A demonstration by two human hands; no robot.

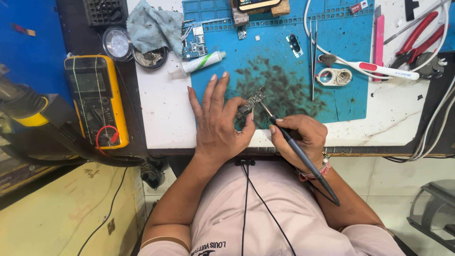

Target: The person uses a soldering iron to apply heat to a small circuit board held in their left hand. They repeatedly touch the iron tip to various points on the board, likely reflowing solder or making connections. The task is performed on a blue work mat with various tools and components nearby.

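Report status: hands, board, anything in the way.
Left hand pins small circuit board on blue mat. Right hand grips soldering iron, tip at board. Nothing in the way; tweezers lie clear.

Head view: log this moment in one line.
left hand: holds circuit board | right hand: holds soldering iron, tip at board | surface: blue mat

Bright, even light falls from overhead, so shadows are soft and short; a faint one sits under the left hand (215, 125) at seven o'clock. Mild glare whitens the table (163, 114). The centre is sharp. Straight edges bow toward three and nine o'clock, a wide-lens distortion.
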